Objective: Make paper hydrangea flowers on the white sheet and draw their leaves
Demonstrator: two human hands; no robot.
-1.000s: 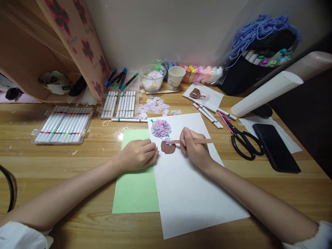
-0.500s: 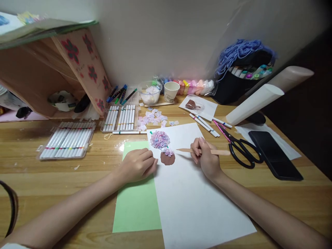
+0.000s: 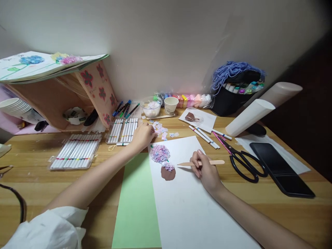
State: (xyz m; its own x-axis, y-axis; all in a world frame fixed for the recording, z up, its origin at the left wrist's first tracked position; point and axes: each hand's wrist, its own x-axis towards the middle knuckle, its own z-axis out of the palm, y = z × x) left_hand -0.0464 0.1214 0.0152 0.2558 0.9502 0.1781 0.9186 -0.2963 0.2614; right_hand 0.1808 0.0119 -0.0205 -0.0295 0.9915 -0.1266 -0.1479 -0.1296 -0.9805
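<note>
My right hand (image 3: 206, 171) grips a flat wooden craft stick (image 3: 216, 162), its pointed tip hanging over a white sheet of paper (image 3: 192, 207). Beside that tip, on the sheet, is a brown round shape (image 3: 168, 174) with a small tuft of crumpled paper along its top. Above it sits a bigger pink, purple and blue cluster of crumpled paper (image 3: 160, 153). My left hand (image 3: 143, 135) reaches to the loose pastel paper scraps (image 3: 161, 128), fingers curled together at their left edge. Whatever is between those fingertips is hidden.
Green paper (image 3: 137, 204) lies partly under the white sheet. Marker cases (image 3: 75, 152) stand left. At the back are a bowl of scraps (image 3: 151, 110) and a paper cup (image 3: 171, 105). Loose markers (image 3: 204, 137), scissors (image 3: 243, 162) and a phone (image 3: 282, 169) lie right.
My left hand has left the sheet's edge and moved forward to the paper scraps. My right hand keeps holding the stick near the brown shape. The view has tilted up a little.
</note>
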